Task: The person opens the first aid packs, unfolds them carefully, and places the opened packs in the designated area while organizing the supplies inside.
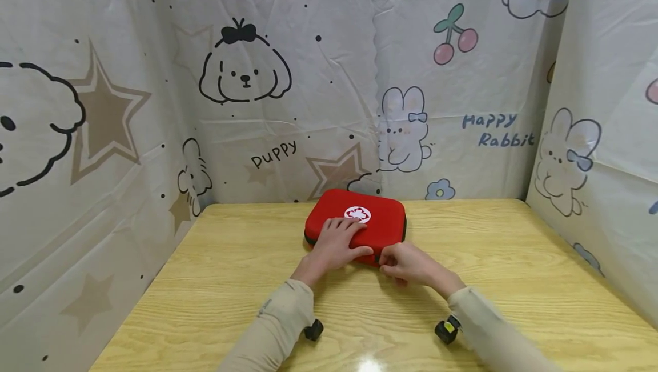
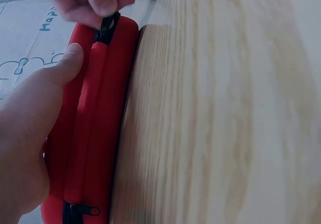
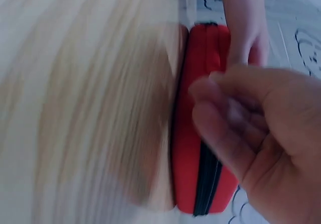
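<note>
A red zippered first-aid case [image 1: 382, 212] with a white round emblem [image 1: 357, 214] lies closed at the back middle of the table. My left hand [image 1: 338, 243] rests on its lid, fingers spread over the top and thumb along the front edge. At the front right corner my right hand [image 1: 409, 263] pinches the zipper pull, which is mostly hidden by the fingers. In the left wrist view, black zipper [image 2: 106, 29] shows just under those fingertips, and a second zipper pull [image 2: 92, 210] hangs at the other end of the front side. Black zipper teeth [image 3: 206, 179] run along the case's right side.
The case stands on a light wood-grain table [image 1: 247, 280]. Pale cloth [image 1: 329, 75] printed with cartoon animals closes off the back and both sides. Small black devices [image 1: 313, 330] sit under the wrists.
</note>
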The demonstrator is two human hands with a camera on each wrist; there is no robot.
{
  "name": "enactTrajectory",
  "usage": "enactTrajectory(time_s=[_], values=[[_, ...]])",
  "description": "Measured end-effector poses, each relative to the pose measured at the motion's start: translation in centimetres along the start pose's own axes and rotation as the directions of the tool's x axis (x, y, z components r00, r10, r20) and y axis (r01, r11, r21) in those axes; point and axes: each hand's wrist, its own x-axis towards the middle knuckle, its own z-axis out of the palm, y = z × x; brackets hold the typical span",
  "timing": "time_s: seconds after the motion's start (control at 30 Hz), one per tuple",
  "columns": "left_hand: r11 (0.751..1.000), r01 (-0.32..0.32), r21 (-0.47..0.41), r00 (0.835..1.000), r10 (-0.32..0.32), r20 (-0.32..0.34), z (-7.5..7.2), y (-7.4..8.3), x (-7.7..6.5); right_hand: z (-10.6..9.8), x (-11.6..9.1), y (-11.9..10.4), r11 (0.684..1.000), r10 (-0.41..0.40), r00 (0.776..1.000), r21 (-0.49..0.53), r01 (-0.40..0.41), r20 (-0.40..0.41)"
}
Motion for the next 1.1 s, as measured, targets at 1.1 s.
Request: enactTrajectory(time_s=[1.1], values=[[1.0,-0.014,0.007,1.0,0.014,-0.003,0.1,-0.1,-0.2,-3.6,3.1,5.2,0.988,0.005,0.948,-0.147,-0.055,-0.318]])
